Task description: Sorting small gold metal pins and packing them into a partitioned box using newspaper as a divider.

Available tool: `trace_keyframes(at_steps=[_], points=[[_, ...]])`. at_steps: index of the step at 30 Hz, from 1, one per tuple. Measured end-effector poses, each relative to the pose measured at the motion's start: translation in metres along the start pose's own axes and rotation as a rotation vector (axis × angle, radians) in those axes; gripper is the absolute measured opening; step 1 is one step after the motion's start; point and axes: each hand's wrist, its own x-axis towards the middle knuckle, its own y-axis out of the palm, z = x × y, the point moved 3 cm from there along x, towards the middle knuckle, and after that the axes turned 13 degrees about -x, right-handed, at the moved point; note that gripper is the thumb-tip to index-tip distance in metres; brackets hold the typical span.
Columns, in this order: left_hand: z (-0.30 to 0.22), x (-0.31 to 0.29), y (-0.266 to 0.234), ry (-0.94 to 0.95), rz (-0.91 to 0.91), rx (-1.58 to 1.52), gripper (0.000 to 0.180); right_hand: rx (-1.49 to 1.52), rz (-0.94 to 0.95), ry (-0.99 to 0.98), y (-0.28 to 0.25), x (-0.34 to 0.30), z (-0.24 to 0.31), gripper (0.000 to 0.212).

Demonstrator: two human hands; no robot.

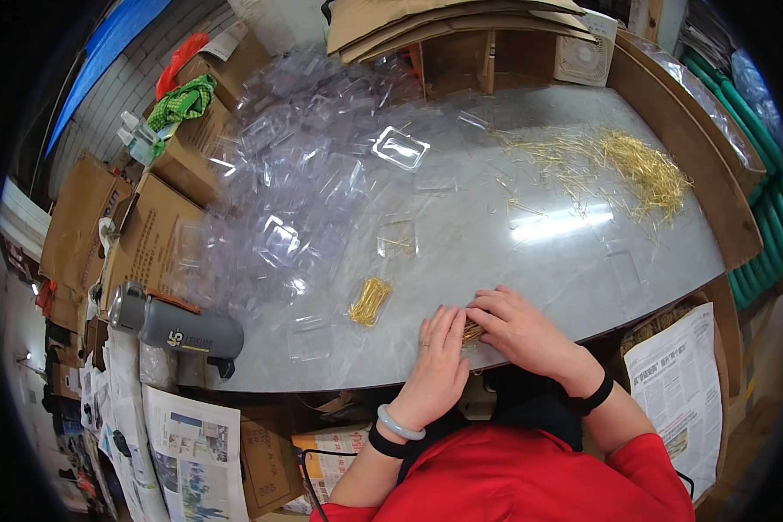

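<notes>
At the table's near edge, my left hand (438, 358) and my right hand (524, 334) come together around a small bundle of thin gold wire hooks (472, 333). The fingers of both hands are closed against its sides and cover most of it. Left of my hands lies a neat gold bundle of the same wires (371, 302). Beyond that, a clear plastic tray (398, 237) holds a few loose wires. A large loose heap of gold wires (642, 170) spreads over the far right of the grey table (470, 230).
Clear plastic trays (296, 157) are piled across the left half. A grey bottle (187, 329) lies at the left edge. Cardboard walls (700, 157) border the right side, and stacked cardboard (452, 24) stands at the back. Newspaper (680, 374) hangs at the right.
</notes>
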Motion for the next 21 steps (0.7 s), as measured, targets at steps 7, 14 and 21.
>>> trace_keyframes(at_steps=[7, 14, 21], points=[[-0.006, 0.009, 0.012, 0.007, -0.066, 0.192, 0.065, 0.283, -0.223, 0.311, -0.013, -0.022, 0.003, 0.06], [-0.007, 0.015, 0.02, 0.05, -0.078, 0.244, 0.056, 0.038, -0.225, 0.306, -0.005, -0.032, 0.009, 0.063], [-0.003, 0.011, 0.018, -0.001, -0.062, 0.3, 0.053, -0.105, -0.279, 0.361, -0.025, -0.047, -0.006, 0.057]])
